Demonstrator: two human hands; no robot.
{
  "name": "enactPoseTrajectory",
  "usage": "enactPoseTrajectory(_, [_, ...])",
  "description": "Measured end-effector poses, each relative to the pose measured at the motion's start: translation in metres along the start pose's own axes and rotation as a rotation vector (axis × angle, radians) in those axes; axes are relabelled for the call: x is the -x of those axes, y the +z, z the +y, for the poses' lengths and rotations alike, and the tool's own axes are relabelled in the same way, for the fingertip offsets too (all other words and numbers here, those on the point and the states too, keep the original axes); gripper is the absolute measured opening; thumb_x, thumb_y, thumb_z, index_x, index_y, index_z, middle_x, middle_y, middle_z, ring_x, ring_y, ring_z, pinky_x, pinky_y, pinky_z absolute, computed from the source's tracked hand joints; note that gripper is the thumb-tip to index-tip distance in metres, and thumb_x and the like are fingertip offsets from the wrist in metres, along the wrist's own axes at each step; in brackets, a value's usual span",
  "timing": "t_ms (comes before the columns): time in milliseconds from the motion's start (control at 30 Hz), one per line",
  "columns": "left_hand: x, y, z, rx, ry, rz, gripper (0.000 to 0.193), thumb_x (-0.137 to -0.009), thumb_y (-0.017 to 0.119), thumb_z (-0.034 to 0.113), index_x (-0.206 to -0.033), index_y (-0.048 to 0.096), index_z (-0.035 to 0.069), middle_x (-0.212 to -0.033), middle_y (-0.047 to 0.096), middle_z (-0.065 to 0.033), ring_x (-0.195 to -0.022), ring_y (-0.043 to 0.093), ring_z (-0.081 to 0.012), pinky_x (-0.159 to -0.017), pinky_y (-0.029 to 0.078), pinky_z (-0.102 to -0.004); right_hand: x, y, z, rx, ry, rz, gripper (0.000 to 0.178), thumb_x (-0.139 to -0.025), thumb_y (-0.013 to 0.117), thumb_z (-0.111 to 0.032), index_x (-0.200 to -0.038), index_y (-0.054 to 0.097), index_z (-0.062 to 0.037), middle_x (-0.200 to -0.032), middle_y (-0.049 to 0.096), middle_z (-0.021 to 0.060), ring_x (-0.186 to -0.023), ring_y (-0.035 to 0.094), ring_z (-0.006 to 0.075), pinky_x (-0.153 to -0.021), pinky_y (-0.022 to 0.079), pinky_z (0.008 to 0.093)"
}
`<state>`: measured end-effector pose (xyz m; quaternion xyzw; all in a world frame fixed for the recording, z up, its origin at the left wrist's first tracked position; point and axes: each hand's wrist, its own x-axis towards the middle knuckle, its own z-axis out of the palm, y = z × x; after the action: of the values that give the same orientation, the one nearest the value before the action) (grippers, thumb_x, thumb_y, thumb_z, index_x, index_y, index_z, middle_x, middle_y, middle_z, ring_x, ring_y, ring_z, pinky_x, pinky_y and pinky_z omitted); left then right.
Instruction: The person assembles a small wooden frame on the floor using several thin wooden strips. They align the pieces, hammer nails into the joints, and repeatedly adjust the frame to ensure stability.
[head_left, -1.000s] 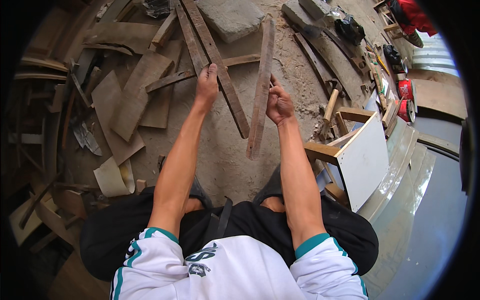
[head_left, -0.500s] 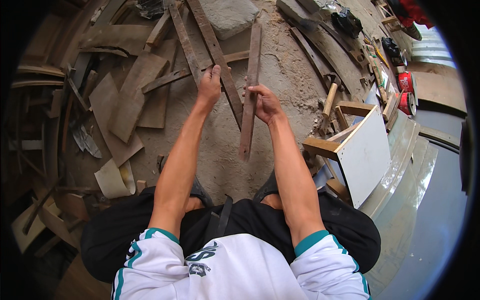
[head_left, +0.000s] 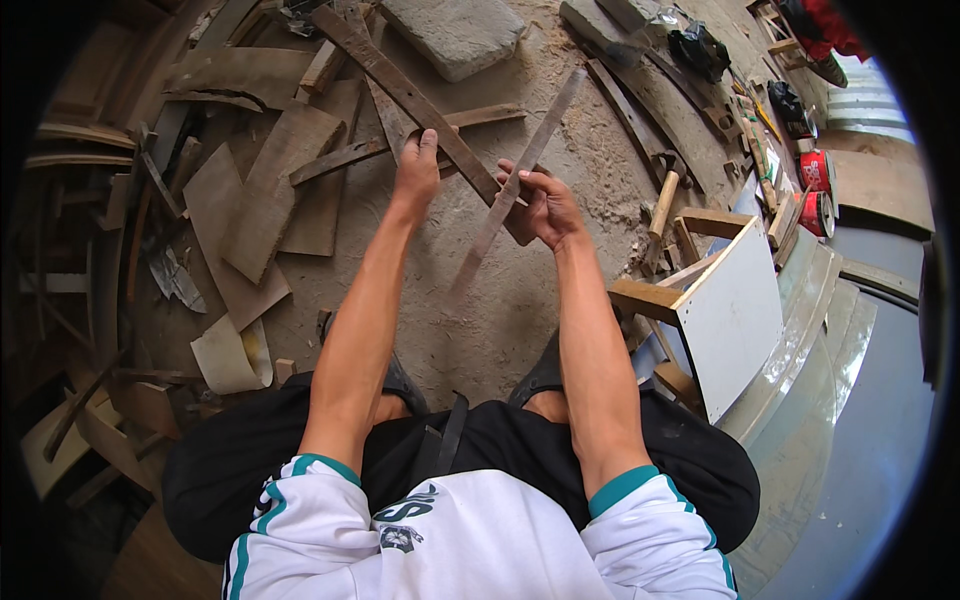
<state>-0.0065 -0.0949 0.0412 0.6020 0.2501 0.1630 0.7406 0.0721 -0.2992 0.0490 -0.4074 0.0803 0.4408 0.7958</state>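
Note:
My left hand (head_left: pixel 417 178) is closed at the near part of a dark wooden strip (head_left: pixel 385 72) that has small holes along it. A second, paler strip (head_left: pixel 388 115) runs under that one and meets the same hand; whether it is gripped too is hidden. To the right, my right hand (head_left: pixel 548 208) pinches a thinner wooden strip (head_left: pixel 548 125) near its middle, slanting from upper right to lower left. It crosses over the lower end of the dark strip, close to my right fingers. Another wooden strip (head_left: pixel 340 160) lies on the ground beyond my left hand.
Wood offcuts (head_left: pixel 280 190) are piled on the left. A flat stone block (head_left: pixel 455 38) lies ahead. On the right are a hammer (head_left: pixel 662 205), a small wooden frame with a white panel (head_left: pixel 732 310) and red cans (head_left: pixel 816 172). Part of another person (head_left: pixel 822 30) shows at upper right.
The strip in my right hand has turned clockwise, its far end swinging right and its face narrowing. The dark strip at my left hand has tilted, its far end now further left.

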Motion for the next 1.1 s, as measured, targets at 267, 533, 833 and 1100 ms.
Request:
enactPoseTrajectory(267, [-0.006,-0.010,-0.002,0.153,-0.082,-0.014,0.041,-0.107,0.040,0.033,-0.116,0.062,0.000,-0.109,0.065,-0.0065,-0.099,0.058,-0.0151,-0.092,0.045,-0.0313,0.006,0.004,-0.019,0.149,-0.114,0.068,0.061,-0.087,0.076,-0.014,-0.135,0.041,-0.0009,-0.117,0.063,0.0132,-0.104,0.065,0.0255,-0.088,0.055,0.0480])
enactPoseTrajectory(533, [-0.017,-0.010,-0.008,0.111,-0.133,-0.013,0.041,-0.108,0.036,0.029,-0.121,0.059,-0.003,-0.112,0.067,-0.0112,-0.101,0.064,-0.0189,-0.095,0.050,-0.0330,0.009,-0.002,-0.021,0.192,-0.093,-0.042,0.034,-0.097,0.064,-0.018,-0.126,0.052,-0.0064,-0.116,0.064,0.0065,-0.105,0.063,0.0214,-0.090,0.051,0.0420])
enactPoseTrajectory(833, [-0.015,-0.004,-0.006,0.183,-0.086,-0.028,0.039,-0.108,0.036,0.029,-0.119,0.057,-0.002,-0.111,0.066,-0.0136,-0.102,0.066,-0.0230,-0.095,0.053,-0.0382,0.008,0.005,-0.015,0.285,-0.135,0.064,0.041,-0.092,0.070,-0.023,-0.125,0.054,-0.0041,-0.111,0.065,0.0054,-0.101,0.063,0.0186,-0.089,0.050,0.0364])
enactPoseTrajectory(1100, [-0.009,0.007,0.007,0.218,-0.057,-0.066,0.040,-0.108,0.036,0.030,-0.120,0.056,-0.002,-0.111,0.065,-0.0132,-0.103,0.066,-0.0241,-0.095,0.054,-0.0407,0.005,0.006,-0.011,0.334,-0.124,0.020,0.052,-0.091,0.073,-0.028,-0.129,0.052,0.0008,-0.114,0.066,0.0098,-0.104,0.064,0.0198,-0.092,0.049,0.0349])
